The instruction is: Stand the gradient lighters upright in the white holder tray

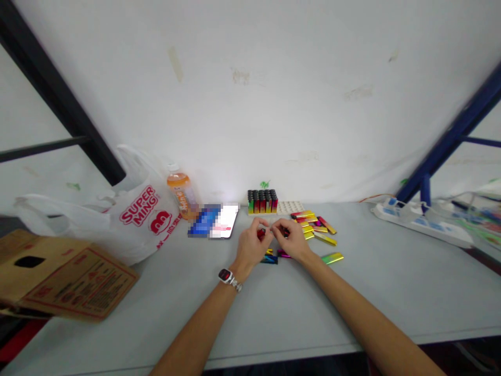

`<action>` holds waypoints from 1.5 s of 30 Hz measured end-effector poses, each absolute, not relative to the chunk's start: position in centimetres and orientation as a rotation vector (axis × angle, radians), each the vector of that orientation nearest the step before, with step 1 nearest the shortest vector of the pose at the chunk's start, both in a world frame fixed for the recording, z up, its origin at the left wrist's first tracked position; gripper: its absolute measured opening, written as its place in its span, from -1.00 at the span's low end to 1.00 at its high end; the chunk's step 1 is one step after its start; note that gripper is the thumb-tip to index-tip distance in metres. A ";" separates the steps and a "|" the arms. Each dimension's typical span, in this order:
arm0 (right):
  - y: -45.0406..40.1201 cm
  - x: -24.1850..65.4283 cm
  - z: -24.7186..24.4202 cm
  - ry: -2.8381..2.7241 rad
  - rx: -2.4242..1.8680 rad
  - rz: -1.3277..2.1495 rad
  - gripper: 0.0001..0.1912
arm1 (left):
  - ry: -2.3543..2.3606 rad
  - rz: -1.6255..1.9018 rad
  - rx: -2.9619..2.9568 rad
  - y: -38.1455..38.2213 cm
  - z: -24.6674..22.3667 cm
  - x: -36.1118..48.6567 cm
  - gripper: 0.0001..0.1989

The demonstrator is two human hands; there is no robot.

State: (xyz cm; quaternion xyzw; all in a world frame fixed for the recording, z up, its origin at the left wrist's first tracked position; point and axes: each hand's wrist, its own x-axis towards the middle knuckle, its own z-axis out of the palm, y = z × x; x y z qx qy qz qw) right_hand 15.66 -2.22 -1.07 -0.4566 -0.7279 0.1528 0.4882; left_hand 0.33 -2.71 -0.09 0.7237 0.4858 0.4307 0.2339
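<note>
My left hand (253, 243), with a watch on the wrist, is closed around a small red object (261, 234). Its fingertips almost meet those of my right hand (290, 239), whose fingers are pinched on something dark and too small to name. Several shiny coloured pieces, lighter-like in shape, lie right of my right hand, among them a yellow one (325, 239) and a green-yellow one (332, 258). A dark blue piece (270, 259) is just below my hands. Behind them, black-topped lighters (262, 201) stand upright in rows beside bare holes of a pale tray (290, 207).
A screen device (213, 221) lies left of my hands, near an orange drink bottle (182, 192). Farther left are a white plastic bag (136, 224) and a cardboard box (74, 277). A white power strip (422, 223) lies at the right, and a wall rises behind the table (305, 324).
</note>
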 end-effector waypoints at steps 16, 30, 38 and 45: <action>-2.3 15.6 -0.9 -1.766 -1.109 0.389 -0.85 | 1.292 1.176 1.926 -2.3 -0.7 0.3 -0.76; -2.8 15.8 -0.6 -1.739 -0.985 0.549 -0.85 | 1.145 1.232 1.822 -2.8 -0.4 0.2 -0.60; -3.7 14.1 0.0 -1.857 -0.908 0.622 -0.83 | 0.903 1.212 1.736 -3.3 -0.2 -0.1 -0.45; -2.5 14.6 -0.8 -1.587 -1.014 0.693 -0.77 | 1.012 1.174 1.795 -2.9 0.0 0.1 -0.66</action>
